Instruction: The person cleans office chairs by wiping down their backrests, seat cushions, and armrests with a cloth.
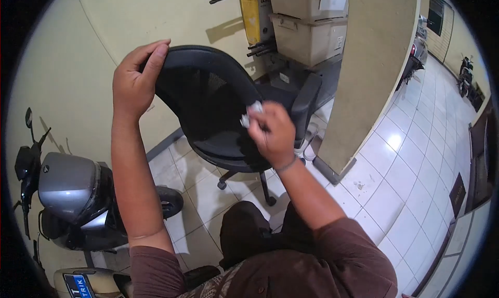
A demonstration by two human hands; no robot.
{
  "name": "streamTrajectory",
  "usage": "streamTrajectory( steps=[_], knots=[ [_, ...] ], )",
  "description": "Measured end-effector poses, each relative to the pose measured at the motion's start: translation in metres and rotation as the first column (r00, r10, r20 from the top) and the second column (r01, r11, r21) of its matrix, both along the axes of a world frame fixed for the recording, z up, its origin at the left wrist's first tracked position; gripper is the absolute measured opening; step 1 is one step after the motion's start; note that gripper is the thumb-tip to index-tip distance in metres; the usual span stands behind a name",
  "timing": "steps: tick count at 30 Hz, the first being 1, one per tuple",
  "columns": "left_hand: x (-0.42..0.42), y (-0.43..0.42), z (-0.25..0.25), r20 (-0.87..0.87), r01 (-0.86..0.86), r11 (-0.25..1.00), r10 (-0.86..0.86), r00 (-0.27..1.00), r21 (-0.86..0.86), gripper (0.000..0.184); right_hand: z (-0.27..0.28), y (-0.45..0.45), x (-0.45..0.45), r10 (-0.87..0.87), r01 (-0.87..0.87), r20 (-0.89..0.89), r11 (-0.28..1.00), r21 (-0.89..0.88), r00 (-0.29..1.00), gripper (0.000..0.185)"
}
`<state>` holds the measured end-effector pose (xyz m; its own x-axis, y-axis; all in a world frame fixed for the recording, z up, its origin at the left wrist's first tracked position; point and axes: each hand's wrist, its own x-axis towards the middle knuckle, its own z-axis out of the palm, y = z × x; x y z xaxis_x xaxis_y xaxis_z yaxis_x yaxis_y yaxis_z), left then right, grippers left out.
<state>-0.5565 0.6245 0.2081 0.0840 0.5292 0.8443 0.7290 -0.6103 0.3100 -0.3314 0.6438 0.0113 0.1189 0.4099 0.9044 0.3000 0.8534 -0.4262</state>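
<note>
A black office chair [208, 98] with a mesh back stands in front of me, its backrest turned toward me. My left hand [138, 77] grips the upper left edge of that backrest, thumb on the near side. Pinched in the fingers of my right hand [273, 131] is a crumpled white tissue [254, 109], close to the right edge of the backrest. The hand is slightly blurred, and I cannot tell whether the tissue touches the chair.
A grey scooter [73, 181] is parked at the left, with another vehicle's blue plate [78, 286] below it. Beige storage boxes [306, 41] are stacked behind the chair. A wall end [369, 80] juts out at the right, beside a tiled corridor [410, 157] with motorbikes further back.
</note>
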Motion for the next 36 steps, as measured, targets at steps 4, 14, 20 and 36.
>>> streamTrajectory(
  steps=[4, 14, 20, 36],
  knots=[
    [-0.012, 0.000, 0.004, -0.068, 0.016, 0.998, -0.020, 0.998, -0.053, 0.028, -0.132, -0.013, 0.006, -0.165, 0.141, -0.050, 0.937, -0.318, 0.985, 0.019],
    [-0.050, 0.017, 0.004, 0.030, 0.177, 0.964, -0.174, 0.984, -0.199, 0.026, -0.053, 0.004, 0.059, -0.197, 0.185, -0.045, 0.962, -0.202, 0.979, 0.015],
    [-0.084, 0.032, 0.000, 0.084, 0.246, 0.968, -0.241, 0.967, -0.057, 0.035, -0.008, 0.053, 0.094, -0.081, 0.159, 0.509, 0.981, -0.112, 0.857, 0.018],
    [-0.109, 0.063, 0.007, 0.481, 0.184, 0.978, -0.116, 0.869, -0.096, 0.032, -0.074, -0.005, 0.042, -0.130, 0.136, 0.044, 0.968, -0.210, 0.991, 0.015]
  ],
)
